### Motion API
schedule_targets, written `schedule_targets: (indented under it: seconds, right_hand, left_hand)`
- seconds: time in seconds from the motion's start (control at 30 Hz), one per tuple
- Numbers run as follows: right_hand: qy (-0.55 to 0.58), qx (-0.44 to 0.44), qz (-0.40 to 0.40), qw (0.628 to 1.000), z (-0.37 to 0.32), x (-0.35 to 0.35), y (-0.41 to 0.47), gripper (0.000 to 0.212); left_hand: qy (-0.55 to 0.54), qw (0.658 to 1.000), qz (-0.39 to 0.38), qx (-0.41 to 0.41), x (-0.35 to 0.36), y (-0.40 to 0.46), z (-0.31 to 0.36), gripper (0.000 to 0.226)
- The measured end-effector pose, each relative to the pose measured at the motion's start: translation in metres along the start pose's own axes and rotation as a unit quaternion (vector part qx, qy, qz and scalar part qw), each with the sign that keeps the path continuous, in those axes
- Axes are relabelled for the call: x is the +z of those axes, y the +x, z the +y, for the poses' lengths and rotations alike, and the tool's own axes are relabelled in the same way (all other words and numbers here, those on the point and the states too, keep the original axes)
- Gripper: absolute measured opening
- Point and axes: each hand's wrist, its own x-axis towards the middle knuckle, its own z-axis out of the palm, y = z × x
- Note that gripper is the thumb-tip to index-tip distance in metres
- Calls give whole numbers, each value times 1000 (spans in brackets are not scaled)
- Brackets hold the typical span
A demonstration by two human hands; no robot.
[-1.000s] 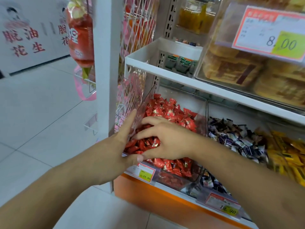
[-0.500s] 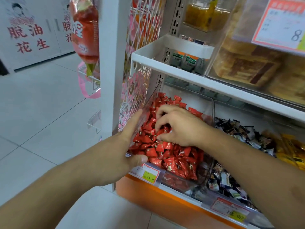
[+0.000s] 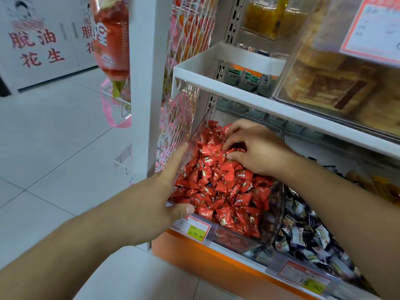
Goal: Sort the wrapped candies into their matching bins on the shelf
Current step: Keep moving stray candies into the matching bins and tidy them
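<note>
A clear plastic bin [image 3: 273,226] on the low shelf is heaped with red wrapped candies [image 3: 225,191]. My left hand [image 3: 155,191] grips the bin's left front corner, thumb on the front rim and fingers along the clear side wall. My right hand [image 3: 255,148] lies palm down on the back of the red heap, fingers curled into the candies; whether it holds any is hidden. To the right, a second clear bin holds dark blue and white wrapped candies [image 3: 303,239]. Further right are yellow wrapped candies [image 3: 381,187].
A white shelf board [image 3: 249,98] hangs just above the bins. On it stand a clear box of pastries [image 3: 337,83] and small green packs [image 3: 244,77]. Price tags [image 3: 194,228] line the orange shelf front. A white post and mesh panel [image 3: 184,83] stand left.
My right hand has slid from the front of the red heap up toward the back of the bin. My left hand has stayed on the bin's left corner. The view has moved closer.
</note>
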Motion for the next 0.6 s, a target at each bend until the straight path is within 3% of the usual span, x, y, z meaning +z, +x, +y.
schedule_targets:
  seconds: [0.2,0.33,0.43,0.6]
  right_hand:
    - [-4,-74,20,997,-37,-2,-12,25]
    - [5,-150,-101,983,-60,26,-24,32]
    - [-65,-111,-124,984,-47,26,-22,38]
    - [-147,-55,-110,981,-28,12,-12,24]
  left_hand:
    - [2,1000,1,-2,0,1,0,111]
    - [15,1000,4,-2,1,1,0,109]
    - [8,1000,5,-3,2,1,0,109]
    - [-11,1000,-1,-5,2,1,0,110]
